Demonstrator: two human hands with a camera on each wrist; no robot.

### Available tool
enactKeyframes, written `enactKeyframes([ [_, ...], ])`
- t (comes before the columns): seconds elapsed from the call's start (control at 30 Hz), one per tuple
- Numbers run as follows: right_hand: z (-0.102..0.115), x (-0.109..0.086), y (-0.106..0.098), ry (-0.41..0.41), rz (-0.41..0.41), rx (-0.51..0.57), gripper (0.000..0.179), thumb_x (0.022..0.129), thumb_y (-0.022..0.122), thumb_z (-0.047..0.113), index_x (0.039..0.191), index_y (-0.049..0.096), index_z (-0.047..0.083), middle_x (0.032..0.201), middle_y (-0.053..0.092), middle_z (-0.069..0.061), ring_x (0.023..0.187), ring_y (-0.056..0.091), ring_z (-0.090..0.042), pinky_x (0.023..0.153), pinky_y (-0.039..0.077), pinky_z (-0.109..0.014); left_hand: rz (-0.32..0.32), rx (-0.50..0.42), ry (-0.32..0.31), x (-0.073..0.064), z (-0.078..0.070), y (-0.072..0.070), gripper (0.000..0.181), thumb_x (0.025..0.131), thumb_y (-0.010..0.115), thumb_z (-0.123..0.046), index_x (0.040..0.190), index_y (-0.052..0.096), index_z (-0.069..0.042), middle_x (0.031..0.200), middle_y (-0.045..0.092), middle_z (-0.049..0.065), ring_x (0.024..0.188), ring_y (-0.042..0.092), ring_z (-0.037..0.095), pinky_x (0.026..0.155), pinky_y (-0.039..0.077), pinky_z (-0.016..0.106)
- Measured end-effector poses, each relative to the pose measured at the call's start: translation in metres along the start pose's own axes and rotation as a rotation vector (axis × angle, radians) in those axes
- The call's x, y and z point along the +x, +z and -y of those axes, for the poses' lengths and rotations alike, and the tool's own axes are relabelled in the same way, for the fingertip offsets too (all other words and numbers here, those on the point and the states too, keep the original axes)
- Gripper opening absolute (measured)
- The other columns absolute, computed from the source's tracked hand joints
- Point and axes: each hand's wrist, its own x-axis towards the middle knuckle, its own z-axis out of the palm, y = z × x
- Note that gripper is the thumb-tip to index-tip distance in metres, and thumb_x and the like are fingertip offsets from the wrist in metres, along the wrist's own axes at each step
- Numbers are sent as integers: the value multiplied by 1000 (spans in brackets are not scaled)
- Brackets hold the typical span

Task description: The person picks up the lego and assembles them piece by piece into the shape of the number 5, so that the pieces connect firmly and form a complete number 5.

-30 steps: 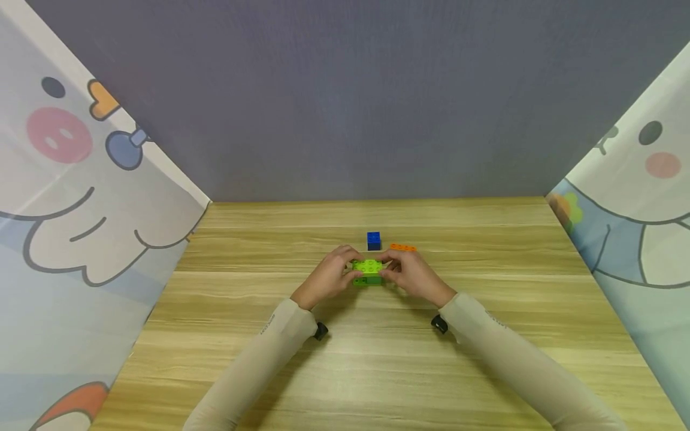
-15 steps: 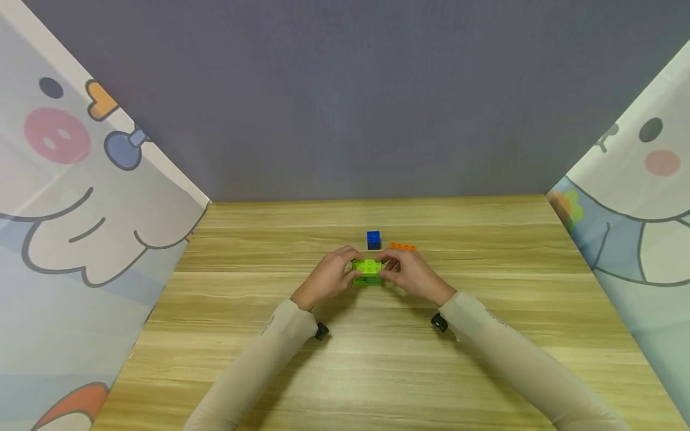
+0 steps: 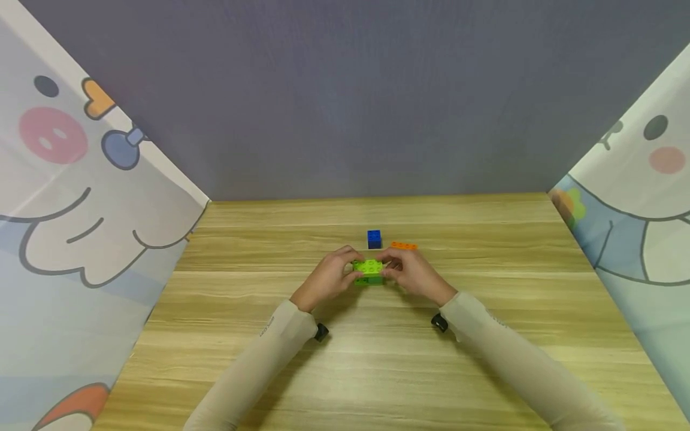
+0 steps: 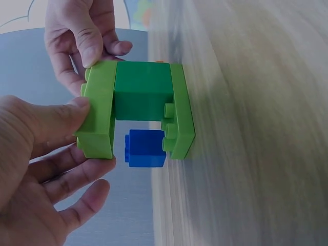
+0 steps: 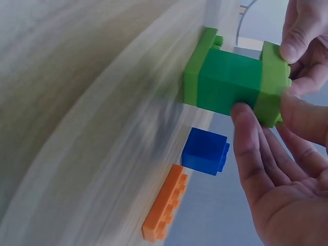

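A small stack stands on the wooden table: a thin light green brick (image 4: 182, 113) at the bottom, a dark green block (image 4: 143, 91) at one end of it, and a light green brick (image 3: 369, 267) bridging across the top. An open gap shows under the top brick on the left side. My left hand (image 3: 330, 274) pinches the left end of the top brick between thumb and fingers. At the other end, my right hand (image 3: 411, 273) grips the same brick, with one fingertip against the dark green block (image 5: 230, 79) in the right wrist view.
Behind the stack sits a blue brick (image 3: 374, 239). To its right lies a long orange brick (image 3: 404, 245), close beyond my right hand. A grey panel (image 3: 345, 108) rises at the table's far edge, with cartoon-printed sheets on both sides.
Both hands keep their hold on the top light green brick, almost still. The head view has shifted very slightly; the blue and orange bricks stay put.
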Motion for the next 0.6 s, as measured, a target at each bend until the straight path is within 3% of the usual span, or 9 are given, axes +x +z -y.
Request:
enactKeyframes([
  [0.6,1,4,0,47,-1,10,24,83,72,3,106,66,8,104,63,-6,81,63,-14,67,53,-25,-41,16,13,0,2,6,30,87,70,-20,114,65,-8,109,62,-1,99,58,12,86,47,26],
])
